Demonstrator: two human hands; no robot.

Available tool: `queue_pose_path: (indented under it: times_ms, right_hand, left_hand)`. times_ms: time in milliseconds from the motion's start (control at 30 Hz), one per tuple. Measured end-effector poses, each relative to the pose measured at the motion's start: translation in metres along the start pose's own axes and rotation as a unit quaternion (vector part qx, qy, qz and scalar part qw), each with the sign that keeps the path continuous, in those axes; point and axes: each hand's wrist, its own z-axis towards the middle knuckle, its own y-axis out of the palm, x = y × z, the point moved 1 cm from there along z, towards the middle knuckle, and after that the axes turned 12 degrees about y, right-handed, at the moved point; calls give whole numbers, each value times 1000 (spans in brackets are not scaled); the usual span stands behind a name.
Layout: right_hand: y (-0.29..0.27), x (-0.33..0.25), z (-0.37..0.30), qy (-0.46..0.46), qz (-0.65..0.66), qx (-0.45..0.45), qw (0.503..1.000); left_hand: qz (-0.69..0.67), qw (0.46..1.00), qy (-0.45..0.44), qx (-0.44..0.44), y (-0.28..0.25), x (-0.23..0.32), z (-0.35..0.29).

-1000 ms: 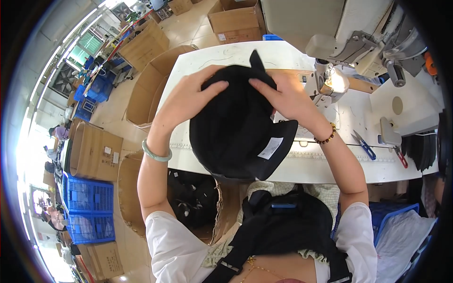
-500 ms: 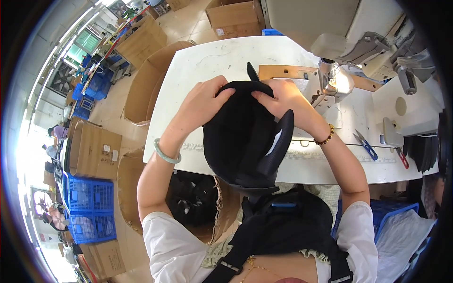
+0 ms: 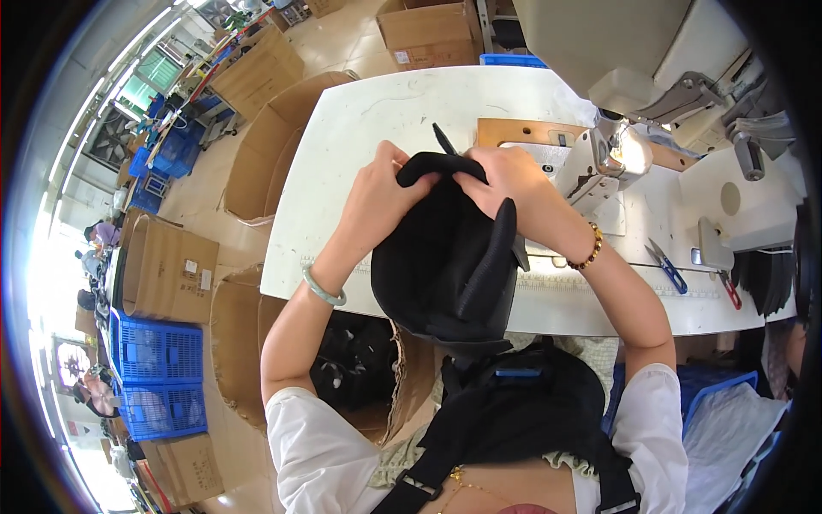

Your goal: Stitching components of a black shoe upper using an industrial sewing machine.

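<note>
A black sewn fabric piece [image 3: 428, 265], rounded and hollow like a pouch or cap, hangs between my hands above the near table edge. My left hand [image 3: 378, 195] pinches its far rim at the left, thumb on top. Close beside it, my right hand [image 3: 516, 187] grips the same rim, with the fingers partly hidden behind. A stiff black flap stands up along the piece's right side, and a narrow black strip [image 3: 442, 137] sticks out past the rim. The piece's exact kind is unclear.
At the right stands a sewing machine [image 3: 591, 171] with its lamp lit. Blue-handled thread snips [image 3: 668, 267] and a red-handled tool [image 3: 730, 289] lie on the white table [image 3: 342, 120]. A cardboard box [image 3: 355, 415] of black pieces sits below left; blue crates [image 3: 158, 351] stand farther left.
My hands have drawn closer together along the rim, folding it inward. The flap has shifted left and more upright, and a white patch beside it no longer shows.
</note>
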Motion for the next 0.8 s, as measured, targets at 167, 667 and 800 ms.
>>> queue_pose_path:
  times_ms: [167, 667, 800]
  right_hand:
    - [1, 6, 2, -16, 30, 25, 999]
    - [-104, 84, -110, 164, 129, 283, 936]
    - [-136, 121, -68, 163, 209, 246, 932]
  left_hand:
    - [-195, 970, -19, -141, -1, -14, -4]
    - [480, 827, 274, 102, 51, 56, 118]
    - [411, 739, 492, 205, 108, 54, 134]
